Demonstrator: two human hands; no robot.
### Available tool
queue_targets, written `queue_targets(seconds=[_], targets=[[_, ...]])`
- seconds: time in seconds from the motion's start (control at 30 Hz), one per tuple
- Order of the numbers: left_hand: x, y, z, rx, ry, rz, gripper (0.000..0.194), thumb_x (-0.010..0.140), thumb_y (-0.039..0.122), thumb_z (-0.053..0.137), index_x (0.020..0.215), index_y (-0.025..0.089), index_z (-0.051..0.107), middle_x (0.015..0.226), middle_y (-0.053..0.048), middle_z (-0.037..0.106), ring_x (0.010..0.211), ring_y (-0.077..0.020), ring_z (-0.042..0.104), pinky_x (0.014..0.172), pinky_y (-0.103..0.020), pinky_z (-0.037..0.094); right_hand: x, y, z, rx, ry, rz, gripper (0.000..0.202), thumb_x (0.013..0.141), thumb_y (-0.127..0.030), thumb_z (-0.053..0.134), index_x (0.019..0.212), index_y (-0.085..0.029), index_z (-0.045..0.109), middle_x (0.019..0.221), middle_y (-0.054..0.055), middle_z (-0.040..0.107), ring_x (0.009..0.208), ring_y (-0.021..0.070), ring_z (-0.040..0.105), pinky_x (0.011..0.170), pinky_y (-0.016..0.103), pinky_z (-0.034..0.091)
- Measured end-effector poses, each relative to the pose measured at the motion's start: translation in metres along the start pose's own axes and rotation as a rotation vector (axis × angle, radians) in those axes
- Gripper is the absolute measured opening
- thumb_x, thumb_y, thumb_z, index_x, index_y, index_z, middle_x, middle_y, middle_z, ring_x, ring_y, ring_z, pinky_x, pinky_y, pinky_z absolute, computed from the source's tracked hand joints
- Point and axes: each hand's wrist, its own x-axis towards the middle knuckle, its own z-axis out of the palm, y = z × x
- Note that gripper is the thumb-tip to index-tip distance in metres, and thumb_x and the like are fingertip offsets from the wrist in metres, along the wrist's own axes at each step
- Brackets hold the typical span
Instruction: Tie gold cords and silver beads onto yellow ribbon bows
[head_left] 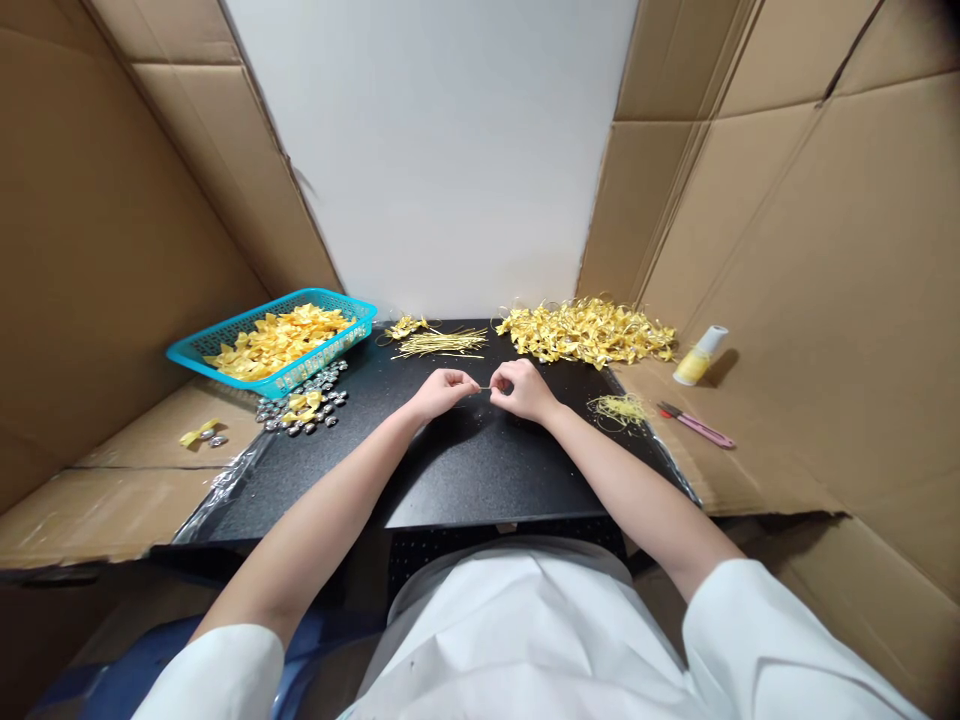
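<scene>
Over the middle of the black table (450, 490), my left hand (444, 392) and my right hand (523, 391) face each other, a small gap between them. Both have thumb and forefinger pinched on a thin yellow cord (485, 389) that spans the gap. Just beyond my hands lies a bundle of cut gold cords (442, 343), with a few yellow bows (407, 326) at its left end. A large heap of yellow bows with gold cord loops (592, 330) spreads behind my right hand.
At left stands a turquoise basket (281, 385) of yellow ribbon bows (289, 335). Several silver bells (330, 400) lie before it. To the right are thread scraps (619, 411), pink-handled snips (701, 428) and a yellow thread spool (699, 358). Cardboard walls (817, 250) rise on both sides.
</scene>
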Motion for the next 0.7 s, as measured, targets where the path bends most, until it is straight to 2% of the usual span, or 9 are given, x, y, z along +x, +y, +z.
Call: queue_targets(seconds=[0.1, 0.2, 0.27, 0.37, 0.43, 0.5, 0.57, 0.7], targets=[[-0.002, 0.006, 0.0, -0.039, 0.017, 0.148, 0.019, 0.064, 0.03, 0.066, 0.075, 0.015, 0.068, 0.079, -0.003, 0.066, 0.073, -0.0141, 0.057, 0.067, -0.024, 0.044, 0.0, -0.003, 0.0, 0.006, 0.001, -0.019, 0.01, 0.07, -0.013, 0.058, 0.065, -0.02, 0.055, 0.064, -0.002, 0.059, 0.063, 0.0136, 0.054, 0.079, 0.032, 0.037], [-0.005, 0.011, 0.004, -0.177, -0.072, 0.213, 0.035, 0.065, 0.029, 0.067, 0.097, 0.016, 0.067, 0.105, -0.007, 0.068, 0.098, -0.0193, 0.06, 0.086, -0.029, 0.046, 0.0, -0.005, 0.0, 0.005, 0.007, -0.036, 0.009, 0.071, -0.014, 0.058, 0.066, -0.02, 0.055, 0.064, -0.003, 0.059, 0.064, 0.0137, 0.054, 0.08, 0.032, 0.037], [-0.006, 0.012, 0.009, -0.246, -0.183, 0.156, 0.035, 0.068, 0.031, 0.067, 0.098, 0.015, 0.065, 0.096, -0.007, 0.069, 0.091, -0.0189, 0.063, 0.084, -0.031, 0.048, 0.0, -0.006, 0.0, 0.008, 0.004, -0.041, 0.009, 0.072, -0.014, 0.059, 0.065, -0.02, 0.056, 0.064, -0.002, 0.059, 0.064, 0.0136, 0.054, 0.08, 0.032, 0.037], [-0.007, 0.009, 0.013, -0.274, -0.269, 0.014, 0.028, 0.071, 0.036, 0.066, 0.087, 0.013, 0.063, 0.067, -0.002, 0.062, 0.062, -0.0128, 0.058, 0.064, -0.026, 0.048, 0.0, -0.006, 0.001, 0.019, -0.011, -0.04, 0.009, 0.072, -0.015, 0.061, 0.066, -0.02, 0.056, 0.064, -0.003, 0.059, 0.064, 0.0132, 0.054, 0.079, 0.032, 0.038], [-0.007, 0.007, 0.013, -0.268, -0.257, -0.041, 0.025, 0.071, 0.038, 0.066, 0.075, 0.014, 0.061, 0.058, 0.002, 0.053, 0.05, -0.0077, 0.046, 0.052, -0.021, 0.039, 0.0, -0.006, 0.001, 0.029, -0.014, -0.035, 0.008, 0.073, -0.015, 0.061, 0.067, -0.019, 0.057, 0.064, -0.002, 0.059, 0.064, 0.0132, 0.054, 0.078, 0.032, 0.038], [-0.007, 0.006, 0.011, -0.27, -0.222, -0.064, 0.025, 0.068, 0.037, 0.069, 0.066, 0.015, 0.057, 0.054, 0.004, 0.047, 0.046, -0.0051, 0.036, 0.047, -0.019, 0.028, 0.0, -0.007, 0.001, 0.053, -0.008, -0.028, 0.007, 0.073, -0.015, 0.06, 0.068, -0.019, 0.058, 0.065, -0.002, 0.06, 0.065, 0.0134, 0.055, 0.077, 0.031, 0.039], [-0.006, 0.006, 0.01, -0.301, -0.188, -0.08, 0.027, 0.063, 0.037, 0.072, 0.064, 0.015, 0.057, 0.051, 0.006, 0.04, 0.046, -0.0043, 0.03, 0.045, -0.019, 0.022, 0.001, -0.008, 0.001, 0.118, 0.008, -0.013, 0.002, 0.074, -0.018, 0.06, 0.074, -0.019, 0.059, 0.069, -0.001, 0.061, 0.066, 0.0136, 0.056, 0.074, 0.03, 0.042], [-0.004, 0.007, 0.008, -0.393, -0.131, -0.065, 0.031, 0.061, 0.04, 0.076, 0.066, 0.015, 0.058, 0.052, 0.007, 0.036, 0.045, -0.0035, 0.026, 0.046, -0.02, 0.018, 0.001, -0.002, -0.001, 0.291, 0.067, 0.055, 0.011, 0.075, -0.021, 0.059, 0.086, -0.019, 0.059, 0.074, 0.0, 0.062, 0.068, 0.0142, 0.057, 0.068, 0.028, 0.046]])
